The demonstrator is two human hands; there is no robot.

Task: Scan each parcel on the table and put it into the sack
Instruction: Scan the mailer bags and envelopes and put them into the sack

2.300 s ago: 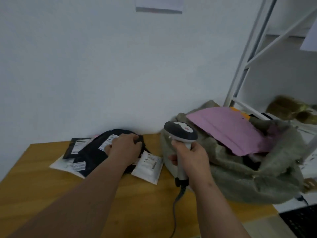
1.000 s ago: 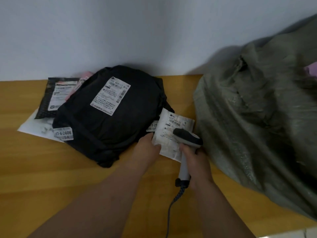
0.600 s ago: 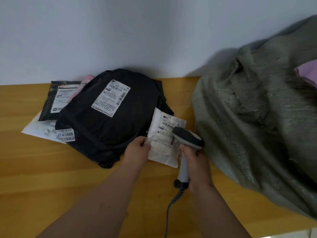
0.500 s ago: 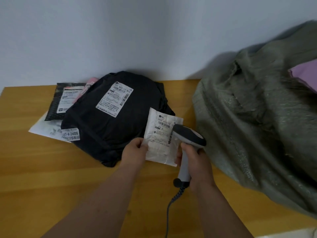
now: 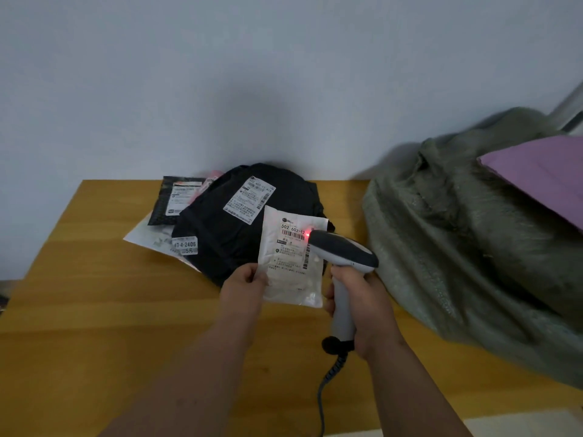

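My left hand (image 5: 242, 291) pinches the lower left edge of a small white parcel (image 5: 291, 263) and holds it tilted up above the wooden table (image 5: 94, 310). My right hand (image 5: 362, 310) grips the handle of a grey barcode scanner (image 5: 342, 257). The scanner's head points at the parcel's label, and a red light glows on the barcode. A large black parcel (image 5: 239, 222) with a white label lies behind. The grey-green sack (image 5: 457, 247) slumps on the right with a purple parcel (image 5: 542, 171) in its mouth.
A small black parcel (image 5: 176, 197), a pink one (image 5: 213, 176) and a white flat one (image 5: 151, 239) lie partly under the big black parcel. The scanner's coiled cable (image 5: 328, 383) runs off the table's front edge. A wall stands close behind the table.
My left hand lifted the small white parcel off the table and tilted it up. The scanner moved close to its label, and a red light now shows on the barcode.
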